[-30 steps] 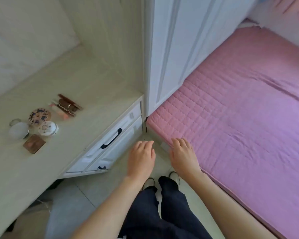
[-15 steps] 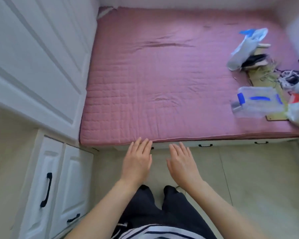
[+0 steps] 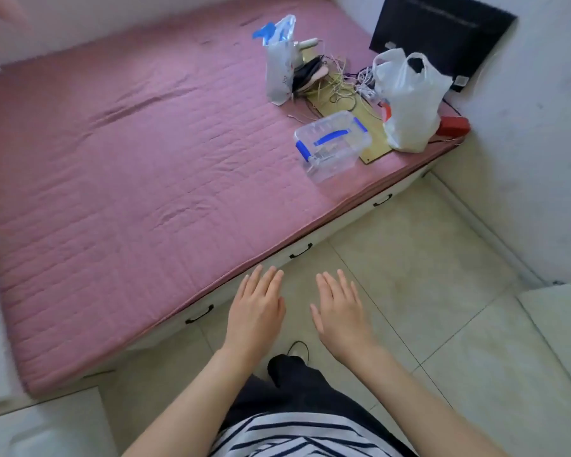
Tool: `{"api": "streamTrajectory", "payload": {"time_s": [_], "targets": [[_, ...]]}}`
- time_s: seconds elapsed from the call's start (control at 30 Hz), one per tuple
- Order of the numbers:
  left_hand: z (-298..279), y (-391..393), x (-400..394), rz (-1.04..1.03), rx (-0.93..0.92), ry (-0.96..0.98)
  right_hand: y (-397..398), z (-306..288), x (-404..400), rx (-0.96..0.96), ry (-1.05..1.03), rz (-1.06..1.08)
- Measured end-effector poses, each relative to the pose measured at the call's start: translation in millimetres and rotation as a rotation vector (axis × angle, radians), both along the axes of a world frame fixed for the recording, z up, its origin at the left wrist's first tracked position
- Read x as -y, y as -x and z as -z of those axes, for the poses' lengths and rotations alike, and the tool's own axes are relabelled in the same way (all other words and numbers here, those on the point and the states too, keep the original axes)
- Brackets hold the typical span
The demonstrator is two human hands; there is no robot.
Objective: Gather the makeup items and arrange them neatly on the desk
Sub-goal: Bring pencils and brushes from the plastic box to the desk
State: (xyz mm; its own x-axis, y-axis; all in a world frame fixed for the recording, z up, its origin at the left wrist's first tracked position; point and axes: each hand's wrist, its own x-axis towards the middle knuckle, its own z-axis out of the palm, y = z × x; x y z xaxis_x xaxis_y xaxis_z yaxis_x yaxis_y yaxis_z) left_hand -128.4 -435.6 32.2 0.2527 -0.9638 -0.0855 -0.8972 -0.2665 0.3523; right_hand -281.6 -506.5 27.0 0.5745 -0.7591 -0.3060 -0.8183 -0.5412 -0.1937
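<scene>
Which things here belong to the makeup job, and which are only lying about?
For the job:
left hand, open, holding nothing
right hand, open, holding nothing
No makeup item or desk can be made out.

Lying about, on the pink mattress:
clear box with blue handle
white plastic bag
tangled cables

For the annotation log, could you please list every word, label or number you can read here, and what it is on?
None can be read.
Small plastic bag: coloured print, too blurred to read.
White plastic bag: a red patch low down, no letters legible.
Black panel: two pale stickers, too small to read.
Clear box: only blue clips and handle.
</scene>
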Motion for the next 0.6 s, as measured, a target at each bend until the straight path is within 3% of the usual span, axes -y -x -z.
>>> {"api": "streamTrajectory", "payload": {"time_s": [0.6], "targets": [[8,73,208,0.309,0.0,-0.017,89,3,149,0.032,-0.044,0.395]]}}
